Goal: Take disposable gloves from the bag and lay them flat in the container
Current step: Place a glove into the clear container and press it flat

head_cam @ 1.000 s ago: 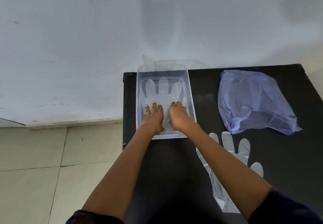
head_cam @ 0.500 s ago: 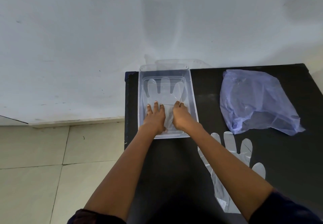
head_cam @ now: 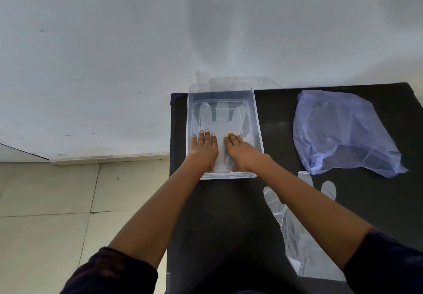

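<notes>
Our left hand [head_cam: 204, 147] & right hand [head_cam: 238, 148] flat, fingers spread, pressing glove [head_cam: 220, 119] inside clear container [head_cam: 257, 131] at table [head_cam: 229, 213] far-left corner, 2nd glove [head_cam: 295, 236] near edge, bag [head_cam: 343, 131] far right.

Nothing here can be read. The clear container [head_cam: 258, 131] at twelve o'clock, the bluish bag [head_cam: 343, 133] at two o'clock and the loose glove [head_cam: 295, 236] at four o'clock on the black counter [head_cam: 229, 225] carry no print or label, as far as this soft, wide view allows.
</notes>
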